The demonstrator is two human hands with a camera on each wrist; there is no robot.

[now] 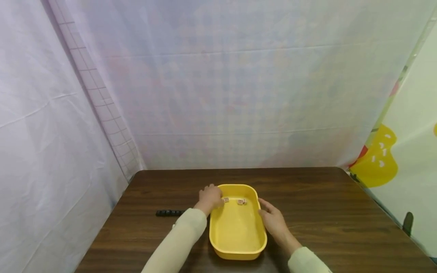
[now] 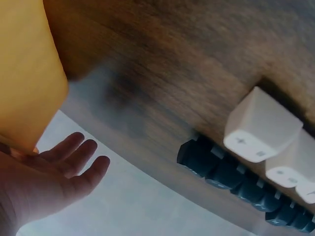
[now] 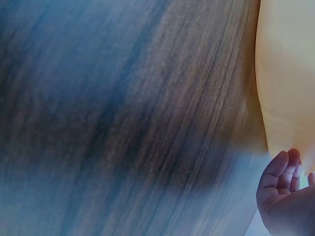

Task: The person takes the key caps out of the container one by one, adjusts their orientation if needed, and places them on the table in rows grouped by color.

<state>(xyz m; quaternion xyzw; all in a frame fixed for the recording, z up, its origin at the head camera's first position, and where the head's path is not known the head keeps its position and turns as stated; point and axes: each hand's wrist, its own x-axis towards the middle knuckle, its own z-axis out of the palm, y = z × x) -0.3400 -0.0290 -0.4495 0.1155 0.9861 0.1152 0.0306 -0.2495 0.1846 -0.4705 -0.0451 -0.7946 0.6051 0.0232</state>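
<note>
A yellow plastic tray (image 1: 238, 235) stands on the table between both hands. My left hand (image 1: 209, 197) grips its far left rim, thumb side toward the inside. In the left wrist view, several fingers (image 2: 81, 162) spread free of the tray wall. Over at the right side, my right hand (image 1: 273, 220) holds the rim, fingers (image 3: 279, 172) against the outer wall. Inside the tray, near its far end, lie small pale pieces (image 1: 241, 202) with reddish marks, too small to name. Left of the tray is a row of black keycaps (image 1: 168, 213). White keycaps (image 2: 263, 125) lie beside it.
The dark wood-grain table (image 1: 317, 204) extends on both sides of the tray. Behind it hangs a pale curtain (image 1: 239, 94), with more white sheeting (image 1: 51, 132) at the left. A sheet with a yellow print (image 1: 377, 163) hangs at the right.
</note>
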